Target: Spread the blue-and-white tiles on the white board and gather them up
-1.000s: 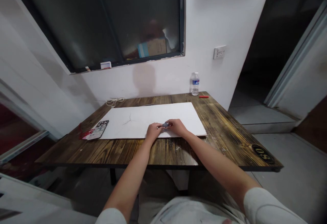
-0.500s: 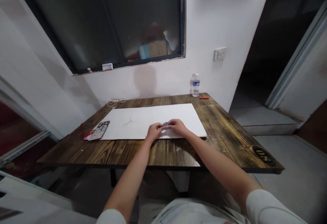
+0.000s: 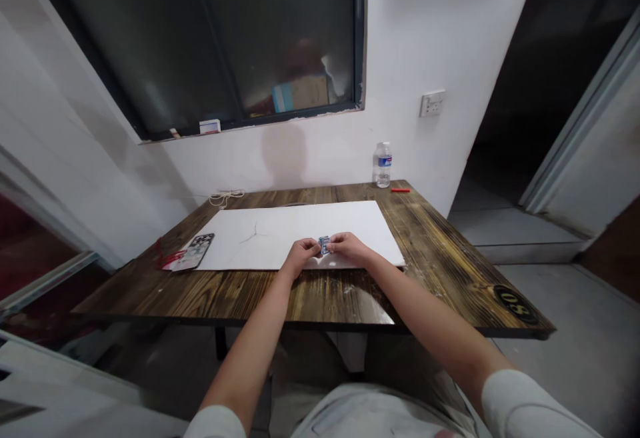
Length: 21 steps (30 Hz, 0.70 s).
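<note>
Over the white board (image 3: 350, 218), near three o'clock from its middle, holds small blue item (image 3: 324, 245) pinched between left hand (image 3: 302, 251) at nine o'clock and right hand (image 3: 349, 247) at three, seemingly mid-handling, next needing light, steady pressure.

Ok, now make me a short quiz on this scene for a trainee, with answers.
1. What lies beside the clear plastic bottle on the brown wooden table: (a) a coiled white cable, (b) a slim red stick, (c) a round black disc?
2. True or false: the bottle stands on the white rectangular board.
3. How many hands are at the small blue-and-white object?

Key: 1, b. 2, false; it stands on the table. 3, two: left hand, right hand.
</note>
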Each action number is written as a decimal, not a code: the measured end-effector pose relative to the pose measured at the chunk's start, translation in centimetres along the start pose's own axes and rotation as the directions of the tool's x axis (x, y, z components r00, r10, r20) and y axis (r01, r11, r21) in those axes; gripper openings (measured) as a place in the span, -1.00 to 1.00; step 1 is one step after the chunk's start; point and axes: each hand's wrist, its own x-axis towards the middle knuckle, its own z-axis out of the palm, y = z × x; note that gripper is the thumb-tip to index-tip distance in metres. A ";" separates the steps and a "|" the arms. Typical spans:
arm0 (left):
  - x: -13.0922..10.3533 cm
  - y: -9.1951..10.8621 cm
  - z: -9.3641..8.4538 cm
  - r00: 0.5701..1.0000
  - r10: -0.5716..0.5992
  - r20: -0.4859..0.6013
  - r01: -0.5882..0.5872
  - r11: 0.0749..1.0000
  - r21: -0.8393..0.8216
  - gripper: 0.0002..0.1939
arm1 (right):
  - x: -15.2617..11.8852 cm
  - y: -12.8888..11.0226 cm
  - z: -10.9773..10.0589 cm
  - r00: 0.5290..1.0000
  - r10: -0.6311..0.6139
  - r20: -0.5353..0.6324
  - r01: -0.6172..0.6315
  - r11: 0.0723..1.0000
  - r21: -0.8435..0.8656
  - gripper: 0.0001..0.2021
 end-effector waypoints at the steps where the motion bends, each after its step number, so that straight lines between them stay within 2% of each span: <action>1: 0.0 0.0 0.0 1.000 -0.001 0.008 0.001 1.000 -0.006 -0.60 | 0.0 0.0 0.0 1.000 0.002 0.007 -0.002 1.000 0.007 -0.66; 8: 0.0 -0.2 -0.1 1.000 -0.006 0.020 0.006 1.000 0.003 -0.59 | -0.2 -0.1 -0.1 1.000 -0.002 0.012 0.002 0.999 0.033 -0.67; 11: 0.1 0.0 -0.1 1.000 0.008 -0.012 -0.008 0.999 0.032 -0.62 | 0.0 -0.1 0.0 1.000 -0.030 -0.009 0.030 0.999 0.023 -0.69; 15: 0.1 0.2 0.2 0.991 0.048 -0.125 -0.032 0.991 0.128 -0.64 | 0.3 0.2 0.4 0.985 -0.097 -0.143 0.087 0.993 -0.074 -0.69; 21: 0.3 0.0 0.2 0.972 0.134 -0.192 -0.079 0.960 0.267 -0.70 | 0.5 0.2 0.7 0.945 -0.142 -0.294 0.108 0.986 -0.128 -0.69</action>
